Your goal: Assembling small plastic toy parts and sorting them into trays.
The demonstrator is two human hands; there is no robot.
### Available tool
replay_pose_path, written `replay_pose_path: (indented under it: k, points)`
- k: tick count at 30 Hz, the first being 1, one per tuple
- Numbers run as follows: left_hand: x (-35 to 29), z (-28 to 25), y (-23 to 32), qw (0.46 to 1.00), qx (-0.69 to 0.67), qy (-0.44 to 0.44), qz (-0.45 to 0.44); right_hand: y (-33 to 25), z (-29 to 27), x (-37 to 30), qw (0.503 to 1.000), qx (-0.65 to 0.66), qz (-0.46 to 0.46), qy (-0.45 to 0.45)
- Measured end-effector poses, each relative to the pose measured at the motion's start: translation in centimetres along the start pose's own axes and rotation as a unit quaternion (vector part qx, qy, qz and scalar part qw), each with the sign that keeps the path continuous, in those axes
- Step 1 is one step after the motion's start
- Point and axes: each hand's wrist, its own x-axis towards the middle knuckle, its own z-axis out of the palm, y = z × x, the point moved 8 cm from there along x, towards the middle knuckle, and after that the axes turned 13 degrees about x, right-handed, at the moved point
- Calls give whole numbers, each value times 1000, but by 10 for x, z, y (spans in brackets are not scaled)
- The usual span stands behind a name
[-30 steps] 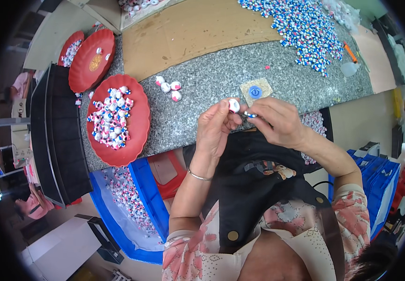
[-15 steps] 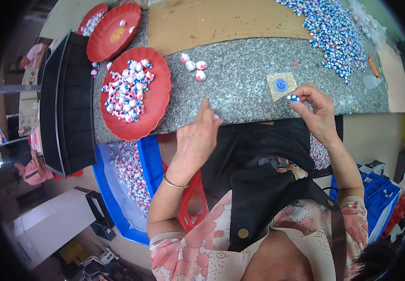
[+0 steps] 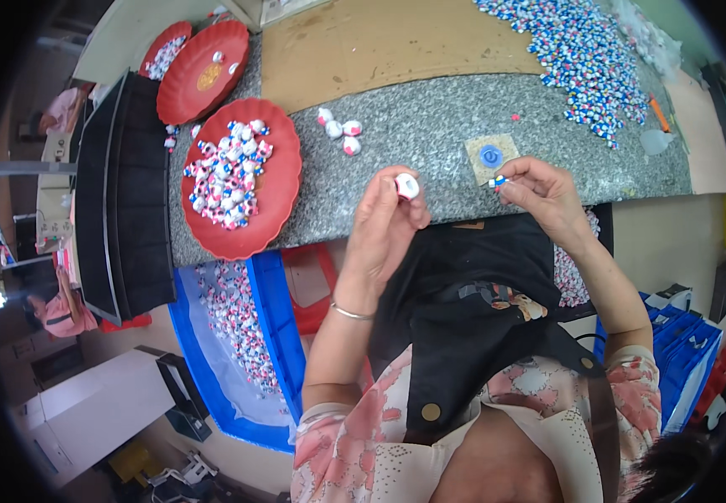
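Note:
Between the fingertips of my left hand (image 3: 379, 230) is a small white-and-pink figure head (image 3: 407, 186), with a pale mark or hollow turned upward. My right hand (image 3: 550, 199) pinches a tiny blue, white and yellow figure piece (image 3: 498, 181) just beside it, the two pieces held apart over the counter's front edge. Beyond the right fingertips, a round blue dish (image 3: 491, 157) rests on a tan square pad (image 3: 478, 172). Several loose white-and-pink heads (image 3: 334, 129) lie on the grey speckled counter (image 3: 417, 109), farther left.
A red scalloped plate (image 3: 283, 189) of assembled-looking pieces stands at left, with other red plates (image 3: 182, 96) behind. Blue-and-white pieces (image 3: 585, 67) are heaped at far right, near an orange tool (image 3: 659, 115). A blue crate (image 3: 275, 327) sits below the counter; brown cardboard (image 3: 379, 42) lies behind.
My left hand has moved right and turned, bringing the white-and-pink head into plain view. My right hand has shifted slightly left and down with the small blue piece.

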Motion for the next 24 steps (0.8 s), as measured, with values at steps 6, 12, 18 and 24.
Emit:
replay_pose_path:
  k: [6, 12, 18, 24]
  points:
    - [26, 22, -24, 989, -140, -18, -46, -11, 0, 2, 1000, -24, -16, 13]
    - [25, 10, -23, 998, -32, -34, -44, -42, 24, 8, 955, -254, -152, -23]
    - [22, 6, -21, 987, 161, -2, 11, -56, 47, 10, 907, -330, -255, -64]
    - [20, 25, -8, 969, 238, 5, 58, -46, 45, 10, 915, -325, -228, -69]
